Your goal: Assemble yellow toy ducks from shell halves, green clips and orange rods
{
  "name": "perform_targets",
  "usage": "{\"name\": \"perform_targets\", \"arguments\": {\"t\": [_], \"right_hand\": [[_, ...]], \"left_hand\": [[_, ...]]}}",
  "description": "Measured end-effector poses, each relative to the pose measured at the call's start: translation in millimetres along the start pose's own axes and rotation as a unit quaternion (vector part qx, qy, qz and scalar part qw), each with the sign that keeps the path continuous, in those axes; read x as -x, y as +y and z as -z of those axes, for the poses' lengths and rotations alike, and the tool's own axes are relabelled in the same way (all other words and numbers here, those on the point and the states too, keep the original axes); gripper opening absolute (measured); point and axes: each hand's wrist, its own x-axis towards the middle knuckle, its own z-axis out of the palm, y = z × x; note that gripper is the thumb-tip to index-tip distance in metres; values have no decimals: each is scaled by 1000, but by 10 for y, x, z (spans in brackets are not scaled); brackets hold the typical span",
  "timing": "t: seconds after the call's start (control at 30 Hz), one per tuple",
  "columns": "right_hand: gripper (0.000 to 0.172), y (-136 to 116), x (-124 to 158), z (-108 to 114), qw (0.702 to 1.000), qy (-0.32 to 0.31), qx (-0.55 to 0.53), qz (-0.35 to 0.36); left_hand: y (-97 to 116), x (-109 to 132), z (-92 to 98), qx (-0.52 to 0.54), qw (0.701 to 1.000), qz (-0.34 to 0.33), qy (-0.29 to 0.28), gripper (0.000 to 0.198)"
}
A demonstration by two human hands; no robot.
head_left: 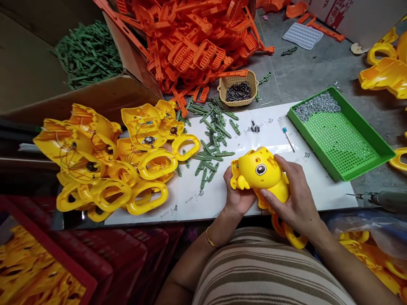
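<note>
A yellow plastic toy shell (260, 171) with a printed eye rests at the near edge of the white table (197, 199). Both my hands grip it. My left hand (237, 199) cups its lower left side from below, fingers curled round the edge. My right hand (294, 195) lies over its right side, thumb pressed on the front and fingers wrapped over the top. A yellow ring-shaped handle (294, 237) of the toy sticks out below my right wrist.
Several yellow shells with wiring (104, 165) are heaped at the left. Green plastic strips (211, 140) lie scattered mid-table. A green tray (341, 135) holds screws at the right; a power screwdriver (381, 199) lies beyond it. A small basket (238, 89), orange parts (197, 42) and cardboard boxes stand behind.
</note>
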Motion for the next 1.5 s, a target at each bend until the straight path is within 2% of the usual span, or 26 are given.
{"name": "perform_targets", "arguments": {"t": [0.13,0.3,0.53,0.63,0.83,1.03,1.13,1.27,1.37,1.5], "right_hand": [[73,-19,26,-68,1000,0,11,24],[72,-70,38,-120,1000,-5,25,15],[76,-59,43,-169,999,-7,28,19],[78,-48,53,-180,999,-18,28,25],[80,-31,76,-200,999,-32,27,33],[82,14,79,-245,997,-40,51,52],[79,26,81,-254,998,-39,22,47],[80,34,85,-243,997,-46,-40,44],[81,43,93,-222,997,-54,-42,37],[81,30,114,-189,998,-32,-33,39]], "left_hand": [[10,20,-11,15,999,17,30,54],[21,36,-22,24,998,25,52,57],[9,38,4,17,996,0,85,53],[14,32,21,12,997,-3,79,53],[19,30,58,-7,999,12,31,59],[32,43,82,-25,998,5,51,62],[35,52,54,-30,998,-7,59,59],[30,71,7,-33,998,-25,47,55],[44,82,-16,-49,998,-27,35,52],[103,103,-55,-83,996,-26,37,48]]}}
